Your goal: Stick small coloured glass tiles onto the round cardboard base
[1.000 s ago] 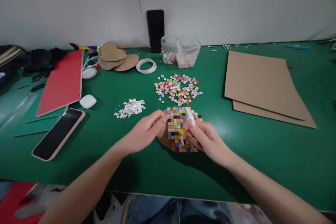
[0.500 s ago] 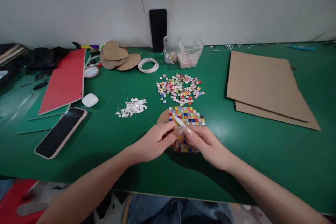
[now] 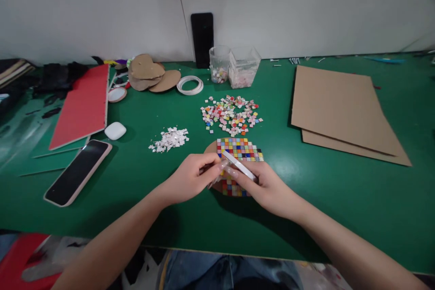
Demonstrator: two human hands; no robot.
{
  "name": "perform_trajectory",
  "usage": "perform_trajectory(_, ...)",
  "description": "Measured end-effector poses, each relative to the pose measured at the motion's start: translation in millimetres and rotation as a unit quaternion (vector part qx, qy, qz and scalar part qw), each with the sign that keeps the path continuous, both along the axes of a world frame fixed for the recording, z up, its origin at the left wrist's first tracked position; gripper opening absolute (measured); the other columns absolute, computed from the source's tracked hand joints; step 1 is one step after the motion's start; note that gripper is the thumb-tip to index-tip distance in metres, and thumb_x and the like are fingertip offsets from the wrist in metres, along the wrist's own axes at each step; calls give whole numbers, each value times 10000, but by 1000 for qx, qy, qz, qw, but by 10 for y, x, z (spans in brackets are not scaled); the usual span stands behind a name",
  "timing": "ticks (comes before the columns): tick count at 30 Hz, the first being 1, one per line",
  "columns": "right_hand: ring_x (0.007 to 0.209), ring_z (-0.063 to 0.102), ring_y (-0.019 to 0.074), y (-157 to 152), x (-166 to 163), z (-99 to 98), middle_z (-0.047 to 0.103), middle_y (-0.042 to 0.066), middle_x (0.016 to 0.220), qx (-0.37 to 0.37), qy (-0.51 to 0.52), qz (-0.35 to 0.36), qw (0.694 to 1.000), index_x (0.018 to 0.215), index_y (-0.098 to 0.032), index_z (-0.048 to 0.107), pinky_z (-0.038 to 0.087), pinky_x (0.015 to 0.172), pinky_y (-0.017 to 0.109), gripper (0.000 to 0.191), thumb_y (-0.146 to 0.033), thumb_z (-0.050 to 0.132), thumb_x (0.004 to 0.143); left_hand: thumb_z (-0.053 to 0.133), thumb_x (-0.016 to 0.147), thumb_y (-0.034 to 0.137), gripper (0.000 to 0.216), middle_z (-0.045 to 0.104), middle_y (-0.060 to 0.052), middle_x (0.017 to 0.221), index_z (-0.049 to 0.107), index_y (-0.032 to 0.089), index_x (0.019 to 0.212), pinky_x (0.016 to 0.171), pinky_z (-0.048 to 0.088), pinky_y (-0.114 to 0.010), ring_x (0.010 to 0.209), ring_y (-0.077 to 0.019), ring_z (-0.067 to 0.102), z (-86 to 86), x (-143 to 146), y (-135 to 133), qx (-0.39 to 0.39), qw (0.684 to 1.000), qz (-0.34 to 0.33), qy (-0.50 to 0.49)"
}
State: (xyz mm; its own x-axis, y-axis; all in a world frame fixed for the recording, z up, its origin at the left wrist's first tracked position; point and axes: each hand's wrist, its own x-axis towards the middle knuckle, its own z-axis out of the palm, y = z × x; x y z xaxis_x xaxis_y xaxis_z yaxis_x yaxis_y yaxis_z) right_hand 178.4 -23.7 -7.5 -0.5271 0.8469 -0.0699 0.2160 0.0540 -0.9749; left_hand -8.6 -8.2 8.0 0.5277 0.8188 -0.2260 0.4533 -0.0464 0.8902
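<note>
A round cardboard piece (image 3: 210,148) lies below my hands, much of it covered by rows of small coloured mosaic tiles (image 3: 238,144). Slim white tweezers (image 3: 239,165) rest slantwise in my right hand (image 3: 268,190), held by the thumb and fingers. My left hand (image 3: 195,176) is closed, its thumb and index finger pinched against the right fingertips over the tiles. Whatever sits between the left fingertips is too small and hidden to make out. Beyond the board lies a heap of loose coloured tiles (image 3: 231,115); white paper scraps (image 3: 170,139) are piled to its left.
Two clear containers (image 3: 243,70) and a leaning dark phone (image 3: 202,41) stand by the wall. At left are a pink-edged phone (image 3: 78,172), a white case (image 3: 115,131) and a red board (image 3: 83,104). Cardboard sheets (image 3: 343,108) lie right, a tape roll (image 3: 189,85) behind.
The tweezers have turned and slid back into my right hand, so more of their length shows. My left hand has shifted slightly left, fingertips still close to the right ones.
</note>
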Motion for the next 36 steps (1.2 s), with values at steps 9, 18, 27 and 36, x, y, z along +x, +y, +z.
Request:
perform_trajectory(9, 422, 315, 74, 72, 120, 2, 353, -57, 505, 130, -81, -209, 966, 752, -154, 563, 282, 426, 210, 274, -307, 385, 894, 367, 893, 254, 244, 463, -29, 818, 486, 167, 699, 751, 366, -322, 830, -166, 419, -209, 36, -269, 223, 952, 88, 189)
perform_trajectory(18, 915, 533, 251, 149, 54, -287, 596, 122, 946, 371, -252, -129, 884, 957, -141, 572, 426, 823, 426, 230, -194, 364, 874, 306, 903, 222, 282, 472, -49, 790, 479, 161, 690, 694, 352, -365, 773, -200, 397, -366, 187, -377, 217, 914, 48, 341)
perform_trajectory(27, 1178, 398, 264, 145, -17, -479, 489, 153, 1226, 397, -332, -51, 854, 1170, -100, 516, 242, 1050, 468, 354, -146, 391, 842, 313, 887, 194, 260, 482, -54, 789, 505, 165, 714, 660, 325, -354, 760, -210, 416, -361, 268, -404, 246, 883, 33, 400)
perform_trajectory(36, 1195, 395, 260, 137, -36, -516, 493, 147, 1253, 409, -343, -57, 843, 1180, -109, 524, 260, 1040, 472, 371, -151, 399, 833, 309, 882, 184, 280, 501, -64, 763, 533, 166, 717, 665, 295, -369, 745, -223, 416, -355, 309, -423, 288, 849, 35, 442)
